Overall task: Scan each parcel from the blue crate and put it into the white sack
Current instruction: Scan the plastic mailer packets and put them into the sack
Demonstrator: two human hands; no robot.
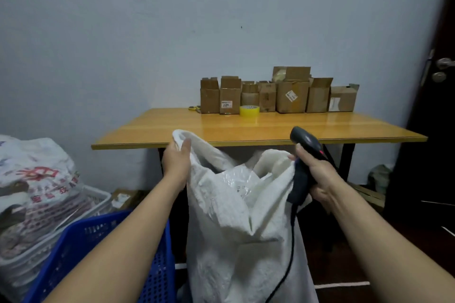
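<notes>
A: Where is the white sack (234, 241) sitting, and what is lying in it?

B: It is standing upright in the middle of the view, its mouth gaping toward the camera. A parcel (236, 179) in clear crinkled plastic with a small printed label is lying inside the sack, just below the rim.

A: What are the hands doing?

B: The left hand (176, 160) is gripping the sack's left rim, fingers curled over the bunched cloth and lifting it. The right hand (317, 176) is grasping a dark scanner (306, 141) by its handle, the head pointing up and away. Its fingertips are also touching the sack's right rim, though I cannot tell whether they are pinching it. The scanner's black cable (292, 248) is hanging down the sack's right side.

A: And the blue crate?

B: The blue crate (81, 233) is sitting just left of the sack, low down, with the left forearm crossing over it. Its contents are hidden.

A: What else is standing around the sack?

B: Directly behind the sack a wooden desk (246, 130) is carrying a row of open cardboard boxes (278, 96) against the wall, with a yellow tape roll (249, 110) in front of them. Far left of the sack, beyond the crate, a white basket (103, 195) is holding a bulging printed bag (37, 174). To the sack's right a dark door (433, 142) with a metal handle (445, 63) is filling the edge of the view.
</notes>
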